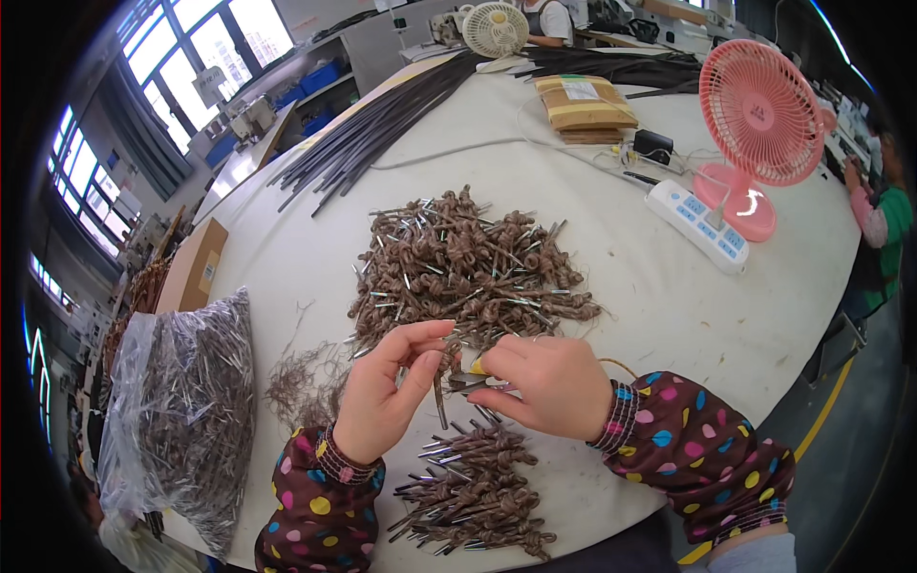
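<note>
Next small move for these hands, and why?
Probably trim stray fibre off the knotted cord: the left hand seems to steady it, the right hand holds what look like small snips close beside it, and loose brown fibres lie on the table.

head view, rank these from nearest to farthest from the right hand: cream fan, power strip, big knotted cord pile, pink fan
1. Big knotted cord pile, just ahead-left of the right hand
2. Power strip, ahead to the right
3. Pink fan, right, just beyond the power strip
4. Cream fan, far ahead
</note>
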`<state>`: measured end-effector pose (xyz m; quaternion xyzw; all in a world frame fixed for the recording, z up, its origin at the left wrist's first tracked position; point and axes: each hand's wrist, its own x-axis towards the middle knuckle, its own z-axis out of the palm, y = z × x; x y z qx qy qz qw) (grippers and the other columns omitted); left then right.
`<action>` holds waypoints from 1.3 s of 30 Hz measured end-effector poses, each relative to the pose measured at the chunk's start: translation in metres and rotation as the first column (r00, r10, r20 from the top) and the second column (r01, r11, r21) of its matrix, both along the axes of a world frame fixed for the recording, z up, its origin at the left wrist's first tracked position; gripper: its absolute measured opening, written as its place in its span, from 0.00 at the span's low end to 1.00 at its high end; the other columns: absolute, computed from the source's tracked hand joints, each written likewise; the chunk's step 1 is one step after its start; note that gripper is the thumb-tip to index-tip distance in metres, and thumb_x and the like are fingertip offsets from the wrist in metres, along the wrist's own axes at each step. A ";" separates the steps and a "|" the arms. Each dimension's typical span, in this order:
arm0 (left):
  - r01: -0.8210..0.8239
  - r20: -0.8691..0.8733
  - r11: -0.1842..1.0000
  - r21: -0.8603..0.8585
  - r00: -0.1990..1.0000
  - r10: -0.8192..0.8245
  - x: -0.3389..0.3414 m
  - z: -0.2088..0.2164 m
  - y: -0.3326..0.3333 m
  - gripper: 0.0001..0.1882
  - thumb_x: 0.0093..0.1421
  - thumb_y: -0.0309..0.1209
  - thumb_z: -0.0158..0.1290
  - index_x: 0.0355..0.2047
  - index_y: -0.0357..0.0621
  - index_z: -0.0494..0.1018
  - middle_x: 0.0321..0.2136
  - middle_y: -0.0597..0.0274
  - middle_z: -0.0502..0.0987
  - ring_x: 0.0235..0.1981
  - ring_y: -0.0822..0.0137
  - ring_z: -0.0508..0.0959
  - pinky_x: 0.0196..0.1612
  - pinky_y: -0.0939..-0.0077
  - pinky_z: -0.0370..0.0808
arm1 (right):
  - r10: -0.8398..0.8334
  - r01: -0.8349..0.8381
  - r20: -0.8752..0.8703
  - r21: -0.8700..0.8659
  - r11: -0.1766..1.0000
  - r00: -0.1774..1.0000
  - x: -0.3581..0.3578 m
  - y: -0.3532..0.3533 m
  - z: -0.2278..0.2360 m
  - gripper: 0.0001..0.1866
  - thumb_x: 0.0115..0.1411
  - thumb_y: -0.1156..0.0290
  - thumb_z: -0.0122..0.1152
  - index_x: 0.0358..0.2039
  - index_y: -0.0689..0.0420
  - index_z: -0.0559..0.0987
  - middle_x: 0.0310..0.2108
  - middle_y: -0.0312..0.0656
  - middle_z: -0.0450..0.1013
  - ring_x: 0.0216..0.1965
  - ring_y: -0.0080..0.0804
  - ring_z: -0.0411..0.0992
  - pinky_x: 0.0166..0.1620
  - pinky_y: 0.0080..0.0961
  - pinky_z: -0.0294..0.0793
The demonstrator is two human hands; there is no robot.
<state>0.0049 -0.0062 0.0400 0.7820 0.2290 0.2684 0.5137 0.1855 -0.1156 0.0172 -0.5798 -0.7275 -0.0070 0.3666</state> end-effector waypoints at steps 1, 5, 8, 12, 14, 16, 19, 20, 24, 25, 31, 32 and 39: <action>-0.003 0.000 1.000 0.015 1.000 0.003 0.000 -0.001 0.000 0.16 0.64 0.26 0.47 0.52 0.37 0.68 0.40 0.61 0.76 0.37 0.76 0.73 0.43 0.81 0.71 | 0.000 0.000 -0.003 0.000 1.000 1.000 -0.001 0.000 0.000 0.13 0.52 0.59 0.65 0.28 0.53 0.74 0.25 0.34 0.69 0.23 0.33 0.71 0.25 0.27 0.68; 0.004 -0.008 1.000 -0.004 1.000 -0.004 0.001 0.001 -0.001 0.16 0.64 0.26 0.47 0.52 0.37 0.69 0.40 0.61 0.76 0.39 0.75 0.74 0.43 0.81 0.71 | -0.007 0.007 0.008 0.055 0.998 1.000 -0.006 0.003 -0.001 0.12 0.52 0.59 0.64 0.28 0.52 0.73 0.24 0.34 0.68 0.23 0.34 0.70 0.25 0.28 0.68; 0.007 -0.026 1.000 0.004 1.000 -0.006 0.001 0.003 -0.002 0.16 0.65 0.26 0.47 0.53 0.36 0.68 0.40 0.61 0.76 0.40 0.76 0.73 0.43 0.82 0.70 | -0.010 0.008 0.038 0.058 0.998 0.999 -0.006 0.003 -0.002 0.12 0.53 0.58 0.63 0.28 0.52 0.73 0.24 0.34 0.69 0.24 0.33 0.72 0.25 0.29 0.70; 0.049 0.020 0.988 -0.144 0.999 -0.047 0.001 0.010 -0.005 0.17 0.66 0.25 0.44 0.54 0.34 0.65 0.41 0.61 0.76 0.42 0.77 0.73 0.45 0.84 0.69 | -0.043 0.042 0.022 0.026 0.999 0.999 0.000 0.002 0.001 0.13 0.54 0.58 0.62 0.28 0.53 0.73 0.24 0.34 0.69 0.24 0.33 0.72 0.25 0.29 0.70; 0.062 0.041 0.982 -0.179 0.998 -0.055 0.000 0.012 -0.004 0.17 0.67 0.25 0.43 0.54 0.33 0.64 0.41 0.61 0.75 0.42 0.77 0.73 0.46 0.84 0.68 | -0.050 0.050 -0.056 -0.003 0.999 0.997 0.007 -0.001 0.001 0.13 0.54 0.57 0.62 0.28 0.53 0.73 0.24 0.35 0.69 0.24 0.34 0.72 0.25 0.29 0.70; 0.073 0.013 0.980 -0.183 0.997 -0.071 -0.002 0.014 -0.002 0.17 0.67 0.24 0.42 0.55 0.33 0.63 0.41 0.61 0.75 0.43 0.77 0.73 0.46 0.84 0.68 | -0.056 0.052 -0.135 -0.032 0.998 0.989 0.010 0.000 0.001 0.14 0.54 0.57 0.62 0.28 0.53 0.73 0.24 0.35 0.69 0.23 0.34 0.72 0.24 0.29 0.69; 0.076 0.017 0.977 -0.198 0.997 -0.074 -0.001 0.013 -0.003 0.17 0.67 0.24 0.42 0.55 0.33 0.63 0.41 0.61 0.75 0.44 0.76 0.73 0.47 0.84 0.68 | -0.086 0.076 -0.198 -0.060 0.995 0.976 0.011 0.002 0.001 0.14 0.51 0.60 0.67 0.30 0.55 0.76 0.26 0.35 0.73 0.24 0.29 0.74 0.25 0.23 0.71; 0.079 0.017 0.977 -0.198 0.997 -0.077 -0.001 0.013 -0.003 0.17 0.67 0.24 0.42 0.55 0.33 0.63 0.41 0.61 0.75 0.44 0.76 0.73 0.47 0.84 0.68 | -0.084 0.076 -0.177 -0.052 0.996 0.981 0.009 0.003 0.000 0.14 0.51 0.60 0.67 0.30 0.55 0.76 0.25 0.35 0.73 0.24 0.30 0.74 0.25 0.23 0.71; 0.102 0.039 0.968 -0.230 0.995 -0.096 0.002 0.013 -0.005 0.17 0.66 0.23 0.42 0.55 0.33 0.63 0.41 0.62 0.74 0.46 0.74 0.74 0.49 0.82 0.68 | -0.087 0.086 -0.147 -0.011 0.996 0.985 0.004 0.008 -0.002 0.13 0.56 0.57 0.61 0.28 0.54 0.73 0.23 0.36 0.69 0.25 0.36 0.72 0.25 0.31 0.69; 0.113 0.037 0.969 -0.221 0.994 -0.107 0.003 0.013 -0.004 0.17 0.66 0.23 0.42 0.55 0.33 0.63 0.41 0.63 0.73 0.46 0.74 0.74 0.49 0.82 0.68 | -0.090 0.090 -0.146 -0.010 0.996 0.985 0.005 0.007 -0.002 0.13 0.56 0.57 0.61 0.28 0.54 0.73 0.23 0.36 0.69 0.25 0.36 0.72 0.25 0.31 0.69; 0.118 0.129 0.941 -0.317 0.988 -0.081 -0.001 0.014 -0.003 0.17 0.66 0.24 0.43 0.55 0.35 0.62 0.42 0.62 0.73 0.46 0.72 0.74 0.49 0.79 0.69 | -0.099 0.085 -0.205 -0.076 0.993 0.974 0.013 0.005 0.004 0.13 0.57 0.57 0.61 0.29 0.55 0.75 0.24 0.38 0.71 0.25 0.36 0.73 0.27 0.30 0.70; 0.116 0.133 0.943 -0.312 0.988 -0.078 -0.001 0.013 -0.002 0.17 0.66 0.24 0.43 0.55 0.35 0.62 0.42 0.62 0.73 0.46 0.72 0.74 0.49 0.79 0.69 | -0.111 0.053 -0.400 -0.154 0.987 0.910 0.015 0.005 0.002 0.14 0.57 0.57 0.61 0.30 0.56 0.75 0.24 0.38 0.72 0.25 0.33 0.73 0.28 0.27 0.70; 0.032 0.224 0.908 -0.417 0.972 0.068 0.008 0.000 -0.007 0.16 0.64 0.24 0.44 0.52 0.41 0.62 0.43 0.61 0.71 0.44 0.71 0.73 0.48 0.72 0.75 | 0.045 -0.325 -0.908 -0.103 0.940 0.417 0.000 0.006 -0.003 0.17 0.56 0.68 0.66 0.42 0.62 0.73 0.29 0.33 0.74 0.31 0.17 0.71 0.34 0.17 0.71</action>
